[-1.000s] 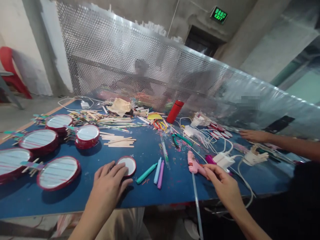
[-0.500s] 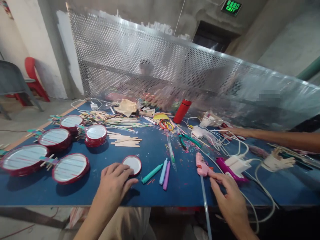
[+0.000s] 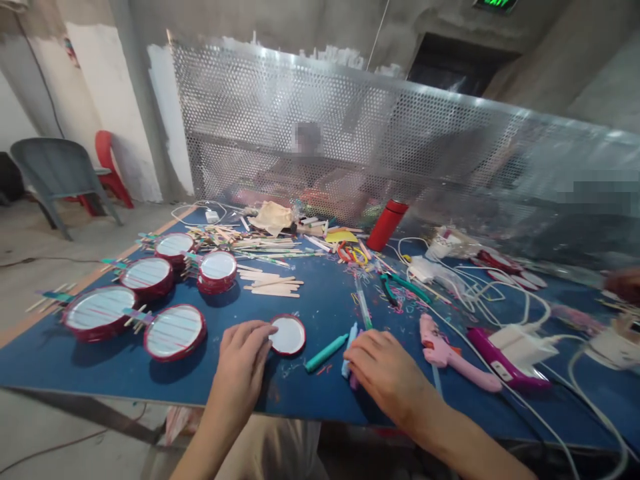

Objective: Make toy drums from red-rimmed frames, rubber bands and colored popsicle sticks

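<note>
My left hand [image 3: 244, 360] is at the left edge of a small white disc [image 3: 289, 335] with a red rim, its thumb and fingers closing on that edge; the disc rests on the blue table. My right hand [image 3: 387, 370] is over a light blue marker [image 3: 349, 350] and a purple marker [image 3: 355, 381], partly hiding both. Its fingers are bent but not visibly wrapped round either one. Left of these lies a teal marker [image 3: 326, 353]. A pink glue gun [image 3: 450, 357] lies on the table to the right of my right hand.
Several red-rimmed, banjo-like pieces [image 3: 175, 332] stand at the left. Wooden sticks [image 3: 275, 285], green-handled pliers [image 3: 405, 287] and a red bottle [image 3: 387, 225] lie or stand farther back. White cables and a purple power strip [image 3: 507, 363] occupy the right. Another person's hand [image 3: 625, 285] shows at the right edge.
My right hand has let go of the glue gun and moved left over the markers. My left hand's fingers have drawn together at the disc. The view has shifted; the other person's arm has pulled back right.
</note>
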`<action>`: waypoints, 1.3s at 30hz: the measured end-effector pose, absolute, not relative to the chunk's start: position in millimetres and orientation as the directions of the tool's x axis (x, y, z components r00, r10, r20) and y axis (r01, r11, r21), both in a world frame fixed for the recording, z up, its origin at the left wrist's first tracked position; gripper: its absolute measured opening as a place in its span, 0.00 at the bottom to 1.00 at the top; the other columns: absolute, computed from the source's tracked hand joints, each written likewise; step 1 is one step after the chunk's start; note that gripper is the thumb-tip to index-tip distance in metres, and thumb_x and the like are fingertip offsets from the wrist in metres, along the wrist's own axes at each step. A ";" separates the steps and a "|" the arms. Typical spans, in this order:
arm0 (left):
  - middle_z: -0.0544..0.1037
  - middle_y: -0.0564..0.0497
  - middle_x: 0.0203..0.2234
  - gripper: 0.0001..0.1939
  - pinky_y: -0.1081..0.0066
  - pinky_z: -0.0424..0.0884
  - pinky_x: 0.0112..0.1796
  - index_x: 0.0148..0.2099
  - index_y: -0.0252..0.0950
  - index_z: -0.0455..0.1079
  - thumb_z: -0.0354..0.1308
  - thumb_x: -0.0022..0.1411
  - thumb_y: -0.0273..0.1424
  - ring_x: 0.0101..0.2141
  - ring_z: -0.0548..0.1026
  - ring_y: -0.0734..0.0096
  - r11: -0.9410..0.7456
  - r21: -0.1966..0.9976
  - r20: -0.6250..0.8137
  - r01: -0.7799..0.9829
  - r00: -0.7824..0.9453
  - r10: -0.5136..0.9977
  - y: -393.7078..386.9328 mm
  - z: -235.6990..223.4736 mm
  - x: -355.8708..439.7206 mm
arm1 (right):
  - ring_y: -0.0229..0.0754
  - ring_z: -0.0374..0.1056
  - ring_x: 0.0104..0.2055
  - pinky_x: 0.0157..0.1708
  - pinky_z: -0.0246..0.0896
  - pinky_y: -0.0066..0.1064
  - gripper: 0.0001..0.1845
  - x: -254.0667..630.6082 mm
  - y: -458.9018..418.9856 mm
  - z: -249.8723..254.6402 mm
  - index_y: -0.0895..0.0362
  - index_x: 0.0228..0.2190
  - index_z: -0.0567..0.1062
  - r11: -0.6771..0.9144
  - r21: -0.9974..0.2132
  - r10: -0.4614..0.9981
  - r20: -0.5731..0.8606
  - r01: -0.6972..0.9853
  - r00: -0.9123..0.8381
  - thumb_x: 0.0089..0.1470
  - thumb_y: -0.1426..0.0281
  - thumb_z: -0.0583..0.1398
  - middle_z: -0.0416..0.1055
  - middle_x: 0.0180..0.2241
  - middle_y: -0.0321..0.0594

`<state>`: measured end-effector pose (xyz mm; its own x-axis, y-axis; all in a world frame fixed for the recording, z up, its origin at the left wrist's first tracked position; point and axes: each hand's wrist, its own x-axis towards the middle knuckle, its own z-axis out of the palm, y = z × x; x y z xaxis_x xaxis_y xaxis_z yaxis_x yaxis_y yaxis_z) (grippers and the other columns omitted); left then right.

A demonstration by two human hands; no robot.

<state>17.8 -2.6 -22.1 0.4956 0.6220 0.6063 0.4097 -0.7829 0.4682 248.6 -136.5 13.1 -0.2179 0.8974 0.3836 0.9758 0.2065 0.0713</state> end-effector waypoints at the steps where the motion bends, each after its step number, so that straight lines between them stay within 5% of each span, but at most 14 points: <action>1: 0.80 0.46 0.40 0.11 0.63 0.69 0.43 0.44 0.37 0.74 0.49 0.67 0.26 0.41 0.74 0.61 -0.769 0.490 0.606 0.410 0.474 0.639 -1.7 -21.8 16.1 | 0.46 0.65 0.34 0.34 0.53 0.36 0.08 245.8 -130.3 12.3 0.56 0.30 0.73 0.214 0.096 0.900 0.367 0.972 -0.235 0.54 0.80 0.59 0.73 0.31 0.39; 10: 0.81 0.50 0.37 0.06 0.63 0.68 0.39 0.44 0.42 0.74 0.59 0.65 0.32 0.38 0.74 0.60 -0.874 0.391 0.487 0.289 0.741 0.462 -2.4 -17.5 16.6 | 0.45 0.64 0.32 0.31 0.50 0.35 0.07 238.9 -97.3 15.7 0.55 0.34 0.73 0.256 0.274 0.923 0.216 0.927 -0.318 0.51 0.76 0.63 0.72 0.31 0.38; 17: 0.80 0.47 0.37 0.05 0.60 0.69 0.38 0.42 0.38 0.74 0.61 0.62 0.27 0.38 0.73 0.57 -0.850 0.344 0.440 0.400 0.730 0.522 -11.8 -17.5 25.4 | 0.46 0.64 0.32 0.33 0.52 0.36 0.07 252.1 -86.7 11.8 0.55 0.31 0.72 0.211 0.289 0.936 0.214 0.934 -0.278 0.56 0.79 0.60 0.71 0.30 0.39; 27: 0.79 0.47 0.36 0.05 0.61 0.71 0.39 0.40 0.38 0.74 0.57 0.65 0.25 0.37 0.75 0.58 -0.831 0.411 0.478 0.375 0.687 0.547 -11.5 -19.6 25.3 | 0.46 0.69 0.39 0.39 0.61 0.37 0.10 254.0 -87.4 23.2 0.57 0.41 0.73 0.170 0.033 0.956 0.236 0.985 -0.173 0.56 0.77 0.61 0.74 0.37 0.41; 32: 0.80 0.48 0.34 0.10 0.63 0.74 0.37 0.40 0.40 0.74 0.51 0.68 0.26 0.35 0.77 0.61 -0.840 0.442 0.561 0.315 0.633 0.533 -6.8 -27.4 25.3 | 0.52 0.63 0.56 0.53 0.60 0.43 0.41 218.6 -68.4 34.4 0.60 0.58 0.62 0.298 -0.094 0.945 0.169 0.950 -0.279 0.49 0.56 0.67 0.66 0.57 0.50; 39: 0.78 0.46 0.39 0.11 0.68 0.78 0.37 0.49 0.40 0.66 0.53 0.64 0.28 0.35 0.80 0.65 -0.605 0.773 0.472 0.188 0.466 0.748 5.0 -26.3 16.2 | 0.56 0.67 0.50 0.50 0.63 0.44 0.45 202.4 -32.8 32.2 0.66 0.60 0.59 0.327 -0.203 0.944 0.114 0.923 -0.309 0.45 0.59 0.66 0.70 0.51 0.56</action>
<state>16.2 5.0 -26.3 0.4664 0.7480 0.4722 0.1882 -0.6055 0.7733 202.4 -32.8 32.2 -0.3092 0.9441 0.1139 0.9229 0.3268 -0.2035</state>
